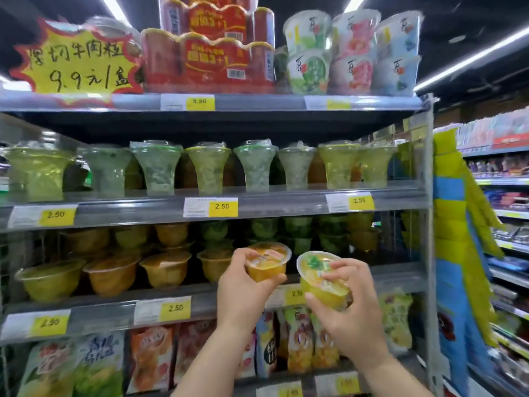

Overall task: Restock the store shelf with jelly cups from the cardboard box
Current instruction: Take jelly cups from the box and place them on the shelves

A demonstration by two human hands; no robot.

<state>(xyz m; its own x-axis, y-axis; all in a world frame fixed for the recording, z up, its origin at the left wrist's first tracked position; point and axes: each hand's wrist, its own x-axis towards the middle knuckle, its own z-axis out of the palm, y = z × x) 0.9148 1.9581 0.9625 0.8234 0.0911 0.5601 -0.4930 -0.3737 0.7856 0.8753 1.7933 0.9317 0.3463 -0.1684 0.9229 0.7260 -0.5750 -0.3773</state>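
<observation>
Two jelly cups held before a store shelf. The orange jelly cup [267, 262] sits in the left hand [243, 285], its sealed lid tipped toward the viewer and up toward 1 o'clock, so that its top-to-base axis leans rather than standing upright. The yellow jelly cup [322, 277] sits in the right hand [350, 308], lid facing the viewer and tilted toward 11 o'clock, base pointing down toward 5 o'clock. The two cups lie just beside each other, apparently not touching.

Left hand: fingers curled closed around the orange cup's wall, thumb across the lid edge at 9 o'clock of the cup. Right hand: thumb under the yellow cup's base, fingers over the rim at 3 o'clock, clamped on it. Both forearms rise from the lower edge, bare, converging toward the centre, wrists bent slightly back.

Both cups hang in front of the third shelf [200, 299], whose edge carries 2.50 price tags [175, 308]. On that shelf, at 9 o'clock of the hands, stand rows of bowl-shaped cups [110, 275]. The shelf above holds taller flared cups [157, 167]; the one below, printed pouches [151, 359].
</observation>
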